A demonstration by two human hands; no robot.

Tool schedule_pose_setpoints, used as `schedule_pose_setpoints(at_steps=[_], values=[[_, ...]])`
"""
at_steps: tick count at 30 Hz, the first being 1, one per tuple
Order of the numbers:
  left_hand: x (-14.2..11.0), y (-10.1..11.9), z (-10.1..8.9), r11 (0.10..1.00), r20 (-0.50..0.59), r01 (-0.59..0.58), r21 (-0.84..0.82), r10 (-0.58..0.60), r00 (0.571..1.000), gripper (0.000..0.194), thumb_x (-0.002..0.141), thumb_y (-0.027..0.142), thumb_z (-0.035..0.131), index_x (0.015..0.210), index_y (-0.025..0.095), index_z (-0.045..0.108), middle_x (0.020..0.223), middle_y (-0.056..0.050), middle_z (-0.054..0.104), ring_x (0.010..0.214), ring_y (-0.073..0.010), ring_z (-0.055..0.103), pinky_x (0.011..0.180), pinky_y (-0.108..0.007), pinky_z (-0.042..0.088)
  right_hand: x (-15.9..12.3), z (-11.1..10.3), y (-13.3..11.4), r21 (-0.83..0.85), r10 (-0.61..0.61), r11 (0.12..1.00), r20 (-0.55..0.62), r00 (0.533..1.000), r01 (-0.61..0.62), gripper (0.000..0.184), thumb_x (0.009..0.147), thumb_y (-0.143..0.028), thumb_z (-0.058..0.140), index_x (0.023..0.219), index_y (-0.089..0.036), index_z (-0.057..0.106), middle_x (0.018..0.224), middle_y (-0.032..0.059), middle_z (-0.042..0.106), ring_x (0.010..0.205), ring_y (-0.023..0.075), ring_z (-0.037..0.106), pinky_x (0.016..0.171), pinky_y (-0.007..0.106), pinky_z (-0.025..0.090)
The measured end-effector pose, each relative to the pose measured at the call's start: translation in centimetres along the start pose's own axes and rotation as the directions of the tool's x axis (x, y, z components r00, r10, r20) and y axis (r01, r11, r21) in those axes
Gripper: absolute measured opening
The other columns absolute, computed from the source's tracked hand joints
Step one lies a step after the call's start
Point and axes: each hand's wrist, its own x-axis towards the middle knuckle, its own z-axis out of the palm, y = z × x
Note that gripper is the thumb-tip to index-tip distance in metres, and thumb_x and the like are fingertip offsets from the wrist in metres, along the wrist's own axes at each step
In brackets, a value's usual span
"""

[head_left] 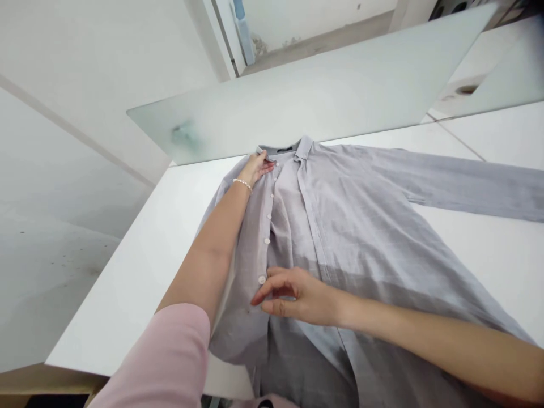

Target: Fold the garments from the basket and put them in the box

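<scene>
A grey long-sleeved button-up shirt lies spread with its front unfastened, the collar pointing away from me. White buttons run down its left front edge. At the collar, my left hand is closed on the fabric by the top button, with a beaded bracelet round the wrist. Lower down, my right hand is over the button edge near a lower button. Its fingers are bent and the thumb stands apart from them, with nothing seen between. Whether its fingertips touch the cloth, I cannot tell.
The shirt rests on a white table. A frosted glass panel stands along the table's far edge. The shirt's right sleeve stretches out across the table to the right. A pale wall is on the left.
</scene>
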Motion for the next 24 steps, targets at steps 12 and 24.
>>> schedule_pose_setpoints(at_steps=[12, 24], values=[[0.6, -1.1, -0.4, 0.973, 0.055, -0.137, 0.188, 0.129, 0.99, 0.015, 0.1, 0.027, 0.054, 0.093, 0.017, 0.061, 0.102, -0.007, 0.069, 0.092, -0.014, 0.067, 0.085, -0.027, 0.056, -3.1, -0.3, -6.5, -0.279, -0.083, 0.955, 0.066, 0.994, 0.098, 0.021, 0.074, -0.003, 0.061, 0.083, -0.019, 0.072, 0.076, -0.0041, 0.066, 0.066, 0.0069, 0.058, 0.063, 0.016, 0.045], [1.8, -2.0, -1.6, 0.383, 0.435, -0.57, 0.727, 0.386, 0.814, 0.061, 0.094, 0.022, 0.056, 0.151, 0.01, 0.037, 0.158, -0.022, 0.038, 0.15, -0.0241, 0.034, 0.124, -0.036, 0.028, -6.0, 0.6, -9.9, -0.511, -0.028, 0.839, 0.302, 0.953, 0.187, 0.02, 0.092, -0.014, 0.063, 0.105, -0.021, 0.077, 0.074, -0.0023, 0.069, 0.065, 0.0087, 0.055, 0.062, 0.016, 0.043]])
